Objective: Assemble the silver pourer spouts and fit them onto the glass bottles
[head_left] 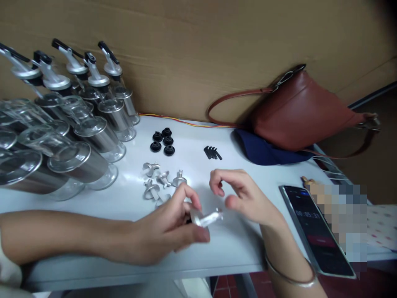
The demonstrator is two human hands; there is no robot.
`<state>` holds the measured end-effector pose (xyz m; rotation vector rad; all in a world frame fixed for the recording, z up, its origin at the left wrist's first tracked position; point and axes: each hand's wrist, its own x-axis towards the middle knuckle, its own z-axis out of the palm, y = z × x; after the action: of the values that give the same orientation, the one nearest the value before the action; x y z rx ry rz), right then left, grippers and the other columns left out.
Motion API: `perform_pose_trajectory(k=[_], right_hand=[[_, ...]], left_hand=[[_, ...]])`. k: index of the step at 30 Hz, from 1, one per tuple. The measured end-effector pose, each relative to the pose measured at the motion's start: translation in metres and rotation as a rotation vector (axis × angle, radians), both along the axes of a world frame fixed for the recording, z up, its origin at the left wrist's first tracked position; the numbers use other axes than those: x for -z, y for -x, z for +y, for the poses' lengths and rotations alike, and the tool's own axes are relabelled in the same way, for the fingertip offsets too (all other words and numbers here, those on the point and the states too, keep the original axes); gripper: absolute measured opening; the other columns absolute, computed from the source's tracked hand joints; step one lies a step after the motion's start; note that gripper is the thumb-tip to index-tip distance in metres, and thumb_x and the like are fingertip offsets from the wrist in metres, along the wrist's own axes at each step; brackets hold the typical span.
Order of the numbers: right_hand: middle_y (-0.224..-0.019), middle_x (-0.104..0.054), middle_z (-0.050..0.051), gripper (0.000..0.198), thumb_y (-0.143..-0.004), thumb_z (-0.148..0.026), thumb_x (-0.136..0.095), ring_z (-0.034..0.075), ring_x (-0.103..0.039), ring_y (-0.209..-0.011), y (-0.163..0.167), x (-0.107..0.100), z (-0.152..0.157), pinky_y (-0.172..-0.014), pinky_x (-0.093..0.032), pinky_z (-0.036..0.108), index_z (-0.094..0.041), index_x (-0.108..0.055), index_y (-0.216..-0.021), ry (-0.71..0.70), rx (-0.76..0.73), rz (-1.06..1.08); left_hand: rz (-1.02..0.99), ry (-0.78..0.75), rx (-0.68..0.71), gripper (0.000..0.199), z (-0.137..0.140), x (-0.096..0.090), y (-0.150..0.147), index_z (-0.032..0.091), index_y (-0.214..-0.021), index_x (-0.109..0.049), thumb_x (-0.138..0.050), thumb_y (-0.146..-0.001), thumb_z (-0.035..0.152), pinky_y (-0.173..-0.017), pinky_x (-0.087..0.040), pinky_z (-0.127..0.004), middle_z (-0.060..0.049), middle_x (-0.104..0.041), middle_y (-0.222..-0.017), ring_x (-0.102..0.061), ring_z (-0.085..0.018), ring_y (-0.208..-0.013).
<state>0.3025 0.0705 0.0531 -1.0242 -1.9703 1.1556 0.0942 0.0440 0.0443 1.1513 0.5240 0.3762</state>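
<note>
Near the front of the table, my left hand (173,225) is closed around a silver pourer spout (211,218), its narrow end pointing right. Some black shows between my fingers at its base. Just right of it hovers my right hand (245,194), fingers bent and thumb apart, with nothing visible in the grasp. Beyond my left hand lie several loose silver pourer spouts (151,190), one partly hidden by that hand. Further back sit several black stoppers (168,140) in two columns. A row of small black levers (212,152) lies to their right.
Glass bottles with steel sleeves (83,161) crowd the left side; several at the back carry pourers with black levers (108,51). At right are a brown bag (297,111) on dark blue cloth (257,149) and a phone (316,231) showing a timer. A cardboard wall (186,58) stands behind.
</note>
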Motion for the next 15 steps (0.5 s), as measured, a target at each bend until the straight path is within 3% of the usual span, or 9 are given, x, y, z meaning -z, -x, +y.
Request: perform_pose_trajectory(k=[2, 5, 8, 11, 13, 15], right_hand=[[-0.058, -0.042, -0.004, 0.061, -0.075, -0.079, -0.050, 0.010, -0.037, -0.053, 0.012, 0.001, -0.007, -0.052, -0.032, 0.024, -0.020, -0.046, -0.063, -0.060, -0.026, 0.055], [-0.059, -0.047, -0.003, 0.048, -0.088, -0.061, -0.052, 0.010, -0.042, -0.054, 0.019, 0.006, -0.010, -0.053, -0.033, 0.023, -0.019, -0.052, -0.067, -0.094, -0.004, -0.011], [-0.059, -0.051, -0.003, 0.042, -0.095, -0.049, -0.047, 0.010, -0.044, -0.054, 0.019, 0.010, -0.008, -0.054, -0.035, 0.022, -0.018, -0.055, -0.068, -0.078, 0.058, -0.028], [-0.057, -0.054, -0.003, 0.042, -0.094, -0.047, -0.049, 0.011, -0.048, -0.054, 0.016, 0.011, -0.005, -0.056, -0.037, 0.023, -0.018, -0.056, -0.065, -0.033, 0.140, 0.039], [-0.056, -0.056, -0.002, 0.043, -0.093, -0.049, -0.051, 0.012, -0.051, -0.055, 0.016, 0.011, -0.004, -0.058, -0.039, 0.024, -0.019, -0.057, -0.063, 0.050, 0.170, 0.112], [-0.055, -0.057, -0.002, 0.043, -0.090, -0.050, -0.056, 0.012, -0.052, -0.055, 0.017, 0.012, -0.003, -0.060, -0.041, 0.025, -0.018, -0.058, -0.061, 0.169, 0.173, 0.218]], left_hand=[[-0.012, -0.023, -0.104, 0.046, 0.009, -0.001, -0.001, 0.025, -0.090, -0.028, -0.054, -0.084, 0.062, -0.044, -0.023, -0.019, 0.011, -0.038, -0.061, -0.029, -0.006, -0.046], [0.070, -0.062, -0.157, 0.047, 0.022, 0.001, -0.003, 0.024, -0.089, -0.031, -0.042, -0.086, 0.069, -0.043, -0.024, -0.018, 0.011, -0.034, -0.060, -0.029, -0.006, -0.047], [0.190, -0.260, -0.194, 0.041, 0.033, 0.001, -0.001, 0.024, -0.094, -0.031, -0.029, -0.092, 0.065, -0.046, -0.032, -0.019, 0.009, -0.039, -0.064, -0.034, -0.007, -0.047], [0.326, -0.792, -0.272, 0.029, 0.043, 0.001, 0.003, 0.023, -0.097, -0.033, -0.033, -0.096, 0.052, -0.050, -0.039, -0.023, 0.004, -0.051, -0.076, -0.045, -0.009, -0.051], [0.396, -1.214, -0.298, 0.024, 0.048, 0.001, 0.006, 0.021, -0.098, -0.037, -0.032, -0.099, 0.045, -0.050, -0.040, -0.024, 0.000, -0.057, -0.084, -0.050, -0.010, -0.053], [0.426, -1.537, -0.314, 0.026, 0.051, 0.000, 0.008, 0.018, -0.101, -0.041, -0.028, -0.101, 0.041, -0.048, -0.040, -0.024, -0.004, -0.061, -0.088, -0.053, -0.010, -0.053]])
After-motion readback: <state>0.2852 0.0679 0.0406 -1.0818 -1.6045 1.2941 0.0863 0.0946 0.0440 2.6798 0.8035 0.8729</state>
